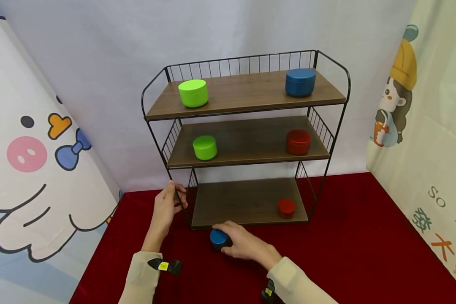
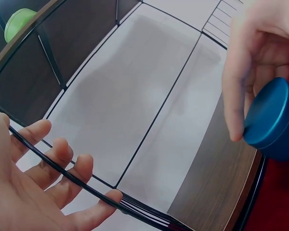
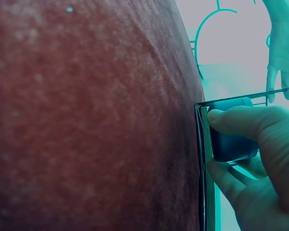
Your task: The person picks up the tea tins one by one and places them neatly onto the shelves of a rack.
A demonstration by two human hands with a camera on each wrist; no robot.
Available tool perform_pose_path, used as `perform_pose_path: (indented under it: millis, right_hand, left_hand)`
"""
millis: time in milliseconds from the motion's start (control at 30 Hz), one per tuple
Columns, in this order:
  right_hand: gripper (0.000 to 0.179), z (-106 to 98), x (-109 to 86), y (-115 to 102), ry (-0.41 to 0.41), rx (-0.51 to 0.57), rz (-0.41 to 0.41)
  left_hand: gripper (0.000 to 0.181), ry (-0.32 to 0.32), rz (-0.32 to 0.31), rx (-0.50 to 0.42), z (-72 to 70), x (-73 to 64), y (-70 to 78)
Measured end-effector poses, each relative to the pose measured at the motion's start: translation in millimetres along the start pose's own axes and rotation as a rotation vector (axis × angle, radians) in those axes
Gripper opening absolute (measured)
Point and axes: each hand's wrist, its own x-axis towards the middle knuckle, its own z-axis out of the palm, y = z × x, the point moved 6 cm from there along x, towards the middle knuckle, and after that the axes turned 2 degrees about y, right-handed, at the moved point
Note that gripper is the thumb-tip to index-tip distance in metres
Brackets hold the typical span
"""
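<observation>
A small round blue tin [image 1: 218, 239] is held in my right hand [image 1: 243, 242], thumb on one side and fingers on the other. It sits just in front of the bottom board's front edge, over the red cloth; the left wrist view shows the lidded tin [image 2: 272, 120] tilted. My left hand [image 1: 169, 204] is at the left front post of the three-tier shelf rack [image 1: 247, 202]. In the left wrist view its fingers [image 2: 82, 168] curl loosely round the black metal rod.
Top shelf: a green tin [image 1: 194, 93] left, a large blue tin [image 1: 300, 82] right. Middle shelf: a green tin [image 1: 204, 147] and a red tin [image 1: 298, 142]. Bottom shelf: a small red tin [image 1: 286, 208] at right. Red cloth [image 1: 357, 245] surrounds the rack; printed curtains hang either side.
</observation>
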Motion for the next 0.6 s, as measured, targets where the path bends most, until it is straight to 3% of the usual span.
perform_pose_path:
  millis: [600]
  right_hand:
    - [0.064, -12, 20.1, 3, 0.063, 0.03, 0.011]
  left_hand:
    - [0.064, -0.01, 0.0, 0.001, -0.2, 1.0, -0.3]
